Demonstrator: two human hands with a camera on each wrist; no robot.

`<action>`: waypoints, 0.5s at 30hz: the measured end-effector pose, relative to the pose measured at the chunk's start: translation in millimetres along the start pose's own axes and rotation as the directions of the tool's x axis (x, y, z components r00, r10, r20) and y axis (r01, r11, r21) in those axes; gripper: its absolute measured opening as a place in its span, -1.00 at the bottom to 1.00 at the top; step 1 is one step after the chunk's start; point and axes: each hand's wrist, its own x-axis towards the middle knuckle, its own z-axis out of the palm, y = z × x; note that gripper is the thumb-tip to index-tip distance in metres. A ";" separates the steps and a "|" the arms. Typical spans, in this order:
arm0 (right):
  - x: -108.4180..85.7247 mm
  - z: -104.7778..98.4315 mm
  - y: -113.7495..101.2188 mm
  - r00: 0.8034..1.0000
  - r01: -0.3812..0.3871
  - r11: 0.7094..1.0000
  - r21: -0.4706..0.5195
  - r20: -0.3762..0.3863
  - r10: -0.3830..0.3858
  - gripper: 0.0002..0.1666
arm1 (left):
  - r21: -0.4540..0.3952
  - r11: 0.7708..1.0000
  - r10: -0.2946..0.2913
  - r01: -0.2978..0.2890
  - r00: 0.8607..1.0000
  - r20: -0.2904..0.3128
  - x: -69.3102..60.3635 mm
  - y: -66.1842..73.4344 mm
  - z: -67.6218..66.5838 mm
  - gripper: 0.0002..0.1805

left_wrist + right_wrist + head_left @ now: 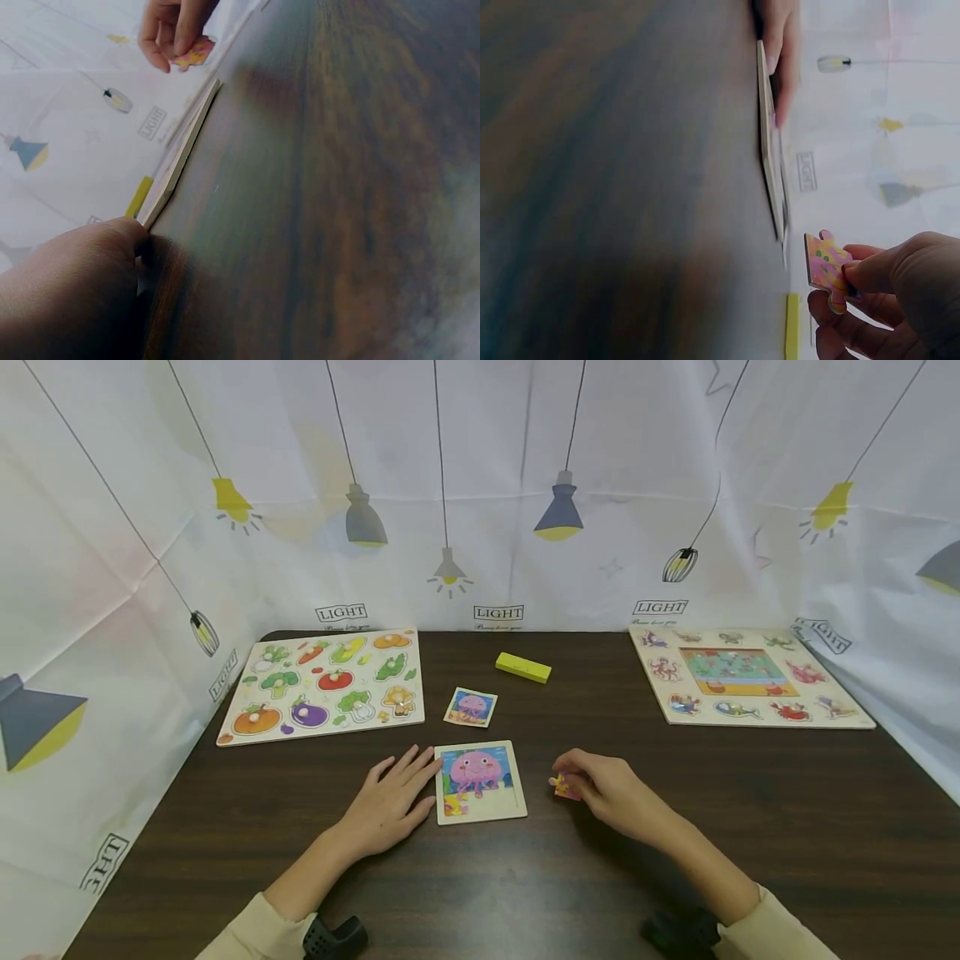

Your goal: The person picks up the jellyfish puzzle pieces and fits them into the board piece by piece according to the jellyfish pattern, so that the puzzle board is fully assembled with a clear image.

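Note:
A square wooden jigsaw tray (489,811) with a pink jellyfish picture lies in the middle of the table. Pieces fill its upper part and lower left corner; bare wood shows at the lower right. My left hand (390,806) rests at the tray's left edge, fingers spread and straight. To the right of the tray, my right hand (611,789) pinches a jigsaw piece (829,270) between thumb and fingers. That piece is pink and yellow with knobs, held up off the table. Behind the tray lies a small jellyfish picture card (471,707).
A yellow block (523,667) lies behind the card. At the back left is a vegetable peg board (345,685), and at the back right a sea-animal board (750,714). A white curtain (480,468) printed with lamps hangs behind the dark table (465,893).

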 end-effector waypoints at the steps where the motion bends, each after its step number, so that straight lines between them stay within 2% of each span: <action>1: 3.3 1.2 -1.5 1.000 0.008 1.000 0.005 0.007 -0.008 -0.82 | 0.001 1.000 -0.004 0.004 1.000 0.004 0.0 -0.4 0.1 -0.41; 7: 19.2 11.2 -10.3 0.998 0.059 0.998 0.026 0.031 -0.059 -0.82 | -0.001 1.000 -0.015 0.015 1.000 0.010 -0.2 -0.8 0.2 -0.41; 15: 33.3 25.9 -20.5 0.994 0.106 0.994 -0.027 0.015 -0.105 -0.84 | 0.003 1.000 0.002 -0.002 1.000 -0.012 0.1 -1.0 -0.5 -0.42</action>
